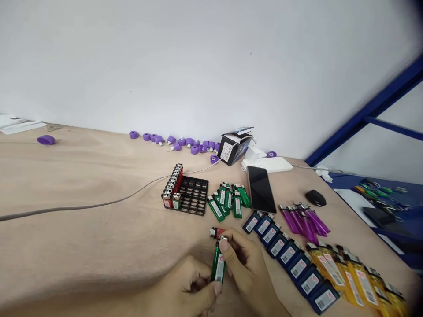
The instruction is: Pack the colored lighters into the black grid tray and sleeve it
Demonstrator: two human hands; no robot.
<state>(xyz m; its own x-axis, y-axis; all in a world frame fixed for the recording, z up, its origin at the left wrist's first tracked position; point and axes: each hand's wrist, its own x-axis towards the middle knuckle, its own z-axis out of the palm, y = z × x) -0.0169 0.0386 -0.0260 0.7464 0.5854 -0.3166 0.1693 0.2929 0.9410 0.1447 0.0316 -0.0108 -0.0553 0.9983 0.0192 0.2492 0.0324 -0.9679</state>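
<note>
Near the bottom centre, a green lighter (pixel 218 265) is held upright between both hands. My left hand (pixel 194 288) pinches its lower end with thumb and fingers. My right hand (pixel 243 259) grips its metal top, thumb in front. A red lighter (pixel 216 233) shows just behind the green one's top, beside my right fingers; whether it is held or lies on the table, I cannot tell. Further back, a black grid tray (pixel 195 197) holds a column of red lighters (pixel 167 200) at its left and one green lighter (pixel 176 202) at the front.
Green lighters (pixel 228 198) lie right of the tray, beside a phone (pixel 261 188). Blue (pixel 287 254), purple (pixel 306 222) and yellow lighters (pixel 352 277) spread to the right. Behind are a black box (pixel 235 149), white power strip (pixel 269 164), purple caps (pixel 189 142), a cable and a mouse (pixel 315 198).
</note>
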